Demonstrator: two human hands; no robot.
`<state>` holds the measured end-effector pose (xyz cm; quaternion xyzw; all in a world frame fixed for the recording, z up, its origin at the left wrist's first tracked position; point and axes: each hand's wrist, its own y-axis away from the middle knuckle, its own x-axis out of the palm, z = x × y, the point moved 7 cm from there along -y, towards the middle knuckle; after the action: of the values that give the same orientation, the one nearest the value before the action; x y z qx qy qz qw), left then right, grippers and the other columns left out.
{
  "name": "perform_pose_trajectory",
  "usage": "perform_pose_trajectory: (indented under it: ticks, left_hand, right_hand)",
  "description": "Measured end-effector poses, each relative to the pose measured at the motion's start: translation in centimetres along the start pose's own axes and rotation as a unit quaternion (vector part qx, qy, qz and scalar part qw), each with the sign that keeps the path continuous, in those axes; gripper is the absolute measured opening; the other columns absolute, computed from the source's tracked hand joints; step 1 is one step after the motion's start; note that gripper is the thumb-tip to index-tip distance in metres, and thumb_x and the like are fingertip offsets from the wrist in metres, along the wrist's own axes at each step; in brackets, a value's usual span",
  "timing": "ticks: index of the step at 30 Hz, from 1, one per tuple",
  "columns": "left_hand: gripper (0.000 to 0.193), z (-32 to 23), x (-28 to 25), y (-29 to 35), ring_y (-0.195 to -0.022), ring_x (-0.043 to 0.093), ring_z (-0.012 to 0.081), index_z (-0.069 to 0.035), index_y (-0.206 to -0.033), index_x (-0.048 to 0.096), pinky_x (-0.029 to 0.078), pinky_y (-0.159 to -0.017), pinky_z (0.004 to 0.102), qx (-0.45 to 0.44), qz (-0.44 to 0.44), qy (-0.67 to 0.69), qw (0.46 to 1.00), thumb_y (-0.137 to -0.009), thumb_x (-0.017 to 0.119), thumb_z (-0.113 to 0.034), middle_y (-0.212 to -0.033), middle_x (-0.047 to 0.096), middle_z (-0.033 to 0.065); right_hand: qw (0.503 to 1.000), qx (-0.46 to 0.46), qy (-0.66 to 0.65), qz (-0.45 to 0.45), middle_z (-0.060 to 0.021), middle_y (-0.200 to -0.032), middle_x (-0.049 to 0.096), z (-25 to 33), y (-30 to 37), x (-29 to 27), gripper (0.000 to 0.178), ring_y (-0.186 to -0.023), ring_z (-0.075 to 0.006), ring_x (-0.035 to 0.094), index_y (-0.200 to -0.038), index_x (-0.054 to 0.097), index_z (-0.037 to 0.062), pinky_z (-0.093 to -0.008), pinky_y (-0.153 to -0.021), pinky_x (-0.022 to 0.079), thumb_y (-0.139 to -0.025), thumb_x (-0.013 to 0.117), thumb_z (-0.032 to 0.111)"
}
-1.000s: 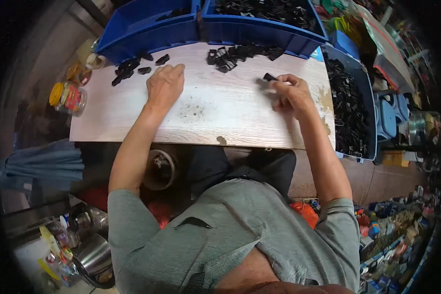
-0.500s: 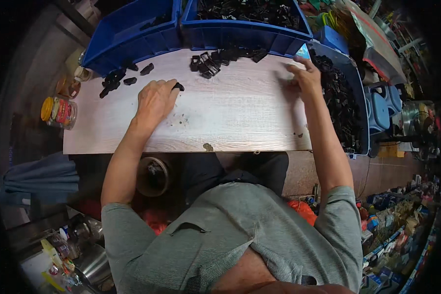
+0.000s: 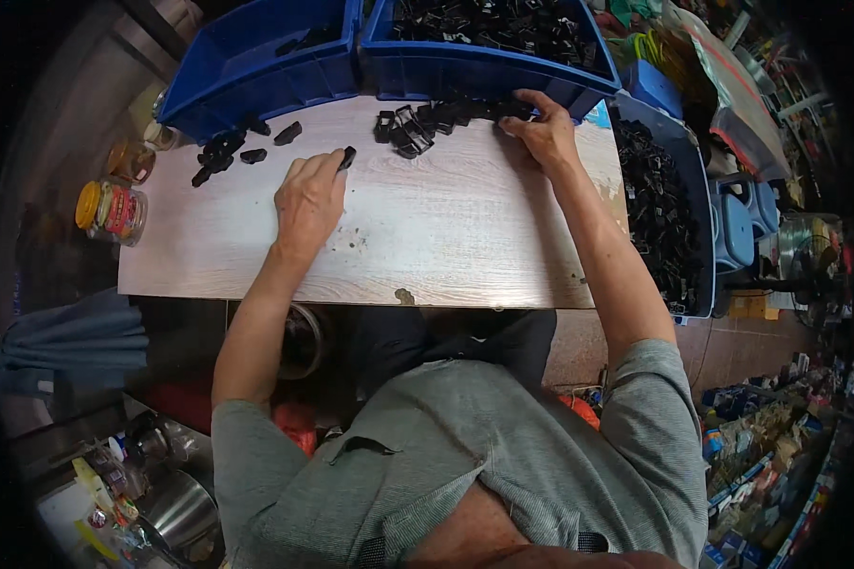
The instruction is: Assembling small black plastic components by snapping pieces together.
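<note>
My left hand (image 3: 309, 197) is closed over the left middle of the table, its thumb and fingers pinching a small black plastic part (image 3: 348, 158). At the right end of a row of black plastic parts (image 3: 460, 112), my right hand (image 3: 550, 140) reaches in with thumb and forefinger apart, around the last dark piece. Whether the fingertips touch that piece I cannot tell. At the row's left end lie several open, frame-shaped black buckles (image 3: 411, 135). A small heap of solid black pieces (image 3: 220, 154) sits beyond my left hand.
Two blue bins (image 3: 266, 81) (image 3: 484, 71) stand along the table's far edge, the right one full of black parts. Another bin (image 3: 704, 223) of black parts stands right of the whitish table (image 3: 446, 237). A yellow-lidded jar (image 3: 114, 211) is at the left edge.
My right hand has moved left from the table's right side to the end of the row of parts. My left hand has shifted slightly right, still holding its black part.
</note>
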<state>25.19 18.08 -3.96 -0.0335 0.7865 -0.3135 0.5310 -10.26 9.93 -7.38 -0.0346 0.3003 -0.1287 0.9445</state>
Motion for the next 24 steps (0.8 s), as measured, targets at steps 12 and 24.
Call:
perform_pose_trajectory:
  ticks: [12, 24]
  left_hand:
    - [0.026, -1.7, 0.8, 0.2, -0.095, 0.068, 0.0297, -0.003, -0.112, 0.073, 0.056, -0.083, 0.0376, 0.013, -0.026, 0.026, 0.999, -0.087, 0.072, -0.006, -0.108, 0.075, 0.0123]
    - [0.024, -2.2, 0.4, 1.2, -0.092, 0.069, 0.0334, -0.002, -0.11, 0.073, 0.055, -0.083, 0.0408, -0.047, -0.033, 0.152, 0.987, -0.088, 0.068, -0.007, -0.103, 0.074, 0.0154]
  right_hand:
    - [0.99, 0.049, -0.132, -0.003, 0.0022, -0.06, 0.055, -0.8, 0.8, -1.3, 0.011, -0.044, -0.0077, 0.044, -0.092, 0.07, 0.0094, -0.0255, -0.039, 0.037, -0.089, 0.076, 0.018]
    - [0.949, 0.245, -0.147, 0.133, 0.0042, -0.053, 0.042, 2.2, 8.9, -0.1, 0.026, -0.043, -0.01, 0.045, -0.099, 0.069, 0.0076, -0.0319, -0.042, 0.051, -0.081, 0.083, 0.019]
